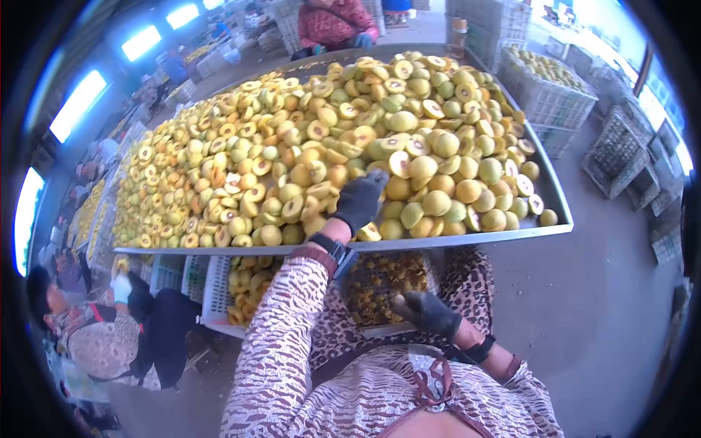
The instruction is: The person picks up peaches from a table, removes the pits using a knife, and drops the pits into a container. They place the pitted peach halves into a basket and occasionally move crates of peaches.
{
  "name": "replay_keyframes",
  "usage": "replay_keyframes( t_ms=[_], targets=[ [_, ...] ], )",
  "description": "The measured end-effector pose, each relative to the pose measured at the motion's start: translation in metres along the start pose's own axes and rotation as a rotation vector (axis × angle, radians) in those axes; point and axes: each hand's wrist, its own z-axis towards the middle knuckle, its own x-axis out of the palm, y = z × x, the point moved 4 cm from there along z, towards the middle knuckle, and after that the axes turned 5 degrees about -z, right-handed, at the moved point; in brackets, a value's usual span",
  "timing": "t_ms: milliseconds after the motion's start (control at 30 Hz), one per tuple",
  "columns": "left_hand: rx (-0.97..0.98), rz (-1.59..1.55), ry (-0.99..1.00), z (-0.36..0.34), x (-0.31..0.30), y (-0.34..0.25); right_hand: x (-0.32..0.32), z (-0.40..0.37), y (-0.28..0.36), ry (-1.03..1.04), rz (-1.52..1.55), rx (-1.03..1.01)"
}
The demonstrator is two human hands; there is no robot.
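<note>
The heap of yellow round fruits [438, 197], whole and halved, fills a long grey metal tray [467, 237], where the dark-gloved left hand [361, 201] rests fingers-down on it, grip unclear, while the dark-gloved right hand [427, 312] hangs loosely curled, its contents indiscernible, above a white plastic crate [215, 292].

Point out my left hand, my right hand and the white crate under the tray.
Left hand [360, 202]: head view, back of the dark glove.
Right hand [427, 314]: head view, back of the dark glove.
White crate [215, 292]: head view, its latticed left wall.
</note>
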Motion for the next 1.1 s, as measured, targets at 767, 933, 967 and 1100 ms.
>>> replay_keyframes(
  t_ms=[767, 933, 967, 1100],
  targets=[
    [-0.699, -2.294, -0.269, -0.083, -0.042, -0.108, -0.031, 0.025, 0.046, -0.393, 0.487, -0.109],
    [-0.759, -2.225, -0.390, -0.101, -0.050, -0.125, -0.035, 0.018, 0.049, -0.530, 0.421, -0.194],
    [-0.731, -2.250, -0.426, -0.099, -0.048, -0.128, -0.038, 0.017, 0.047, -0.550, 0.376, -0.187],
    [-0.486, -2.106, -0.482, -0.088, -0.052, -0.135, -0.048, 0.012, 0.052, -0.508, 0.297, -0.136]
  ],
)
